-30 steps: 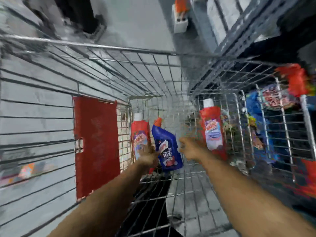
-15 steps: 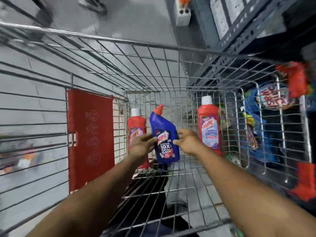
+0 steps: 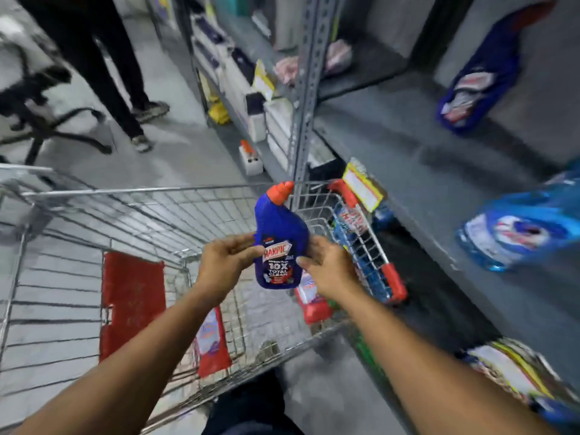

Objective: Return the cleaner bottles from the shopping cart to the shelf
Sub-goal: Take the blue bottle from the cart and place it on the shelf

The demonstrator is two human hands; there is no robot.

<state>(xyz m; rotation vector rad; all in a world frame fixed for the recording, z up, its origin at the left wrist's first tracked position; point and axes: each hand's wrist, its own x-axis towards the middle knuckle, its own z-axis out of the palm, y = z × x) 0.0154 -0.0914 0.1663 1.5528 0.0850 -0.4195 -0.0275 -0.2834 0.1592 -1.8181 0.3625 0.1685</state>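
Note:
A blue cleaner bottle (image 3: 280, 243) with a red-orange cap is held upright above the wire shopping cart (image 3: 147, 215). My left hand (image 3: 224, 265) grips its left side and my right hand (image 3: 326, 268) grips its right side. Two red cleaner bottles remain in the cart: one (image 3: 213, 343) low under my left forearm, one (image 3: 312, 301) below the blue bottle, partly hidden. The grey shelf (image 3: 423, 171) runs along the right, with a blue bottle (image 3: 480, 80) lying on it further back.
Blue refill pouches (image 3: 518, 233) and other packets (image 3: 514, 375) lie on the shelf at right. A slotted metal upright (image 3: 309, 89) stands beyond the cart. A person's legs (image 3: 106, 67) and a chair base (image 3: 47, 127) are in the aisle at upper left.
Both hands closed on the blue bottle and lifted it up out of the cart basket. The view swung up and right toward the shelf.

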